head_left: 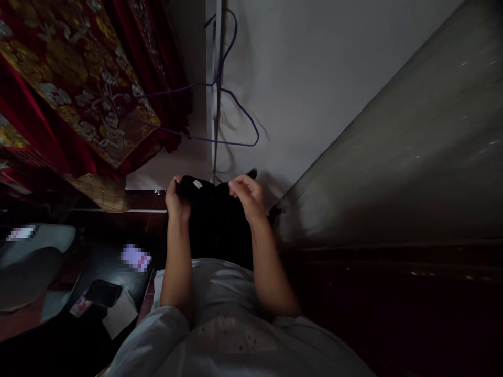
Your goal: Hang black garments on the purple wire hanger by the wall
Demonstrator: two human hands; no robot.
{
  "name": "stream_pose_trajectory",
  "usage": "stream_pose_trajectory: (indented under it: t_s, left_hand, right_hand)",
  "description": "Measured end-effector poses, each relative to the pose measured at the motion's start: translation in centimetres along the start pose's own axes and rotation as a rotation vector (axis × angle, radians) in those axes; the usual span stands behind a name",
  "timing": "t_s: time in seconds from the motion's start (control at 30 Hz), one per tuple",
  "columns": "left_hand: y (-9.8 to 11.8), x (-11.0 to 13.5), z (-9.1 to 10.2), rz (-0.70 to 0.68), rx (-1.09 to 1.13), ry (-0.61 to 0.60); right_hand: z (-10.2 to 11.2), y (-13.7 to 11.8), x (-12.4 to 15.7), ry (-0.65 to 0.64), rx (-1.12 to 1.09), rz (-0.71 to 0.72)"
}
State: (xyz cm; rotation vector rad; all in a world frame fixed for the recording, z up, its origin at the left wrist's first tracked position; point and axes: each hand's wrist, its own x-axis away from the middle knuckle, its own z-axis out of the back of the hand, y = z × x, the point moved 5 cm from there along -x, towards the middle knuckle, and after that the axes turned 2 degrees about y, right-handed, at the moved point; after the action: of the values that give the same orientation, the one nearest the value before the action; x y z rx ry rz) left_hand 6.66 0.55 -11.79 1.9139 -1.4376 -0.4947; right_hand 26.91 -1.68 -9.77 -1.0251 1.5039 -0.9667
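A piece of black clothing (214,222) with a small white label (197,184) near its top edge hangs in front of my body. My left hand (178,201) is closed on its upper left edge, with the thumb on top. My right hand (249,196) is at the upper right edge, fingers curled into a pinch on the dark cloth. A black tip (252,172) sticks out just above that hand. The cloth is so dark that its folds and lower part cannot be made out.
Thin purple clothes hangers (236,141) hang by a metal pole (215,104) ahead. Red and gold embroidered drapery (90,89) hangs at left. Lower left, a dark surface holds a lit phone (135,257), a black phone (103,293) and paper (120,315). A grey sheet-like surface (393,157) slopes at right.
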Motion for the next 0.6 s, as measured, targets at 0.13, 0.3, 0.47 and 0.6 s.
stream_pose_trajectory:
  t_s: [0.13,0.3,0.47,0.6]
  left_hand:
    - [1.8,4.4,-4.4,-0.241,-0.198,-0.249]
    - [4.1,7.0,-7.4,-0.633,-0.59,-0.383]
    - [3.1,3.1,-6.6,-0.525,-0.904,-0.706]
    - [1.1,0.5,-4.3,-0.234,-1.496,-0.936]
  right_hand:
    - [-3.2,0.3,1.3,-0.389,0.091,-0.035]
    - [-4.1,-0.8,1.6,-0.364,0.21,-0.106]
    - [-2.2,-5.6,-2.9,-0.42,0.326,0.066]
    - [0.2,-9.2,-8.4,-0.318,0.406,0.3]
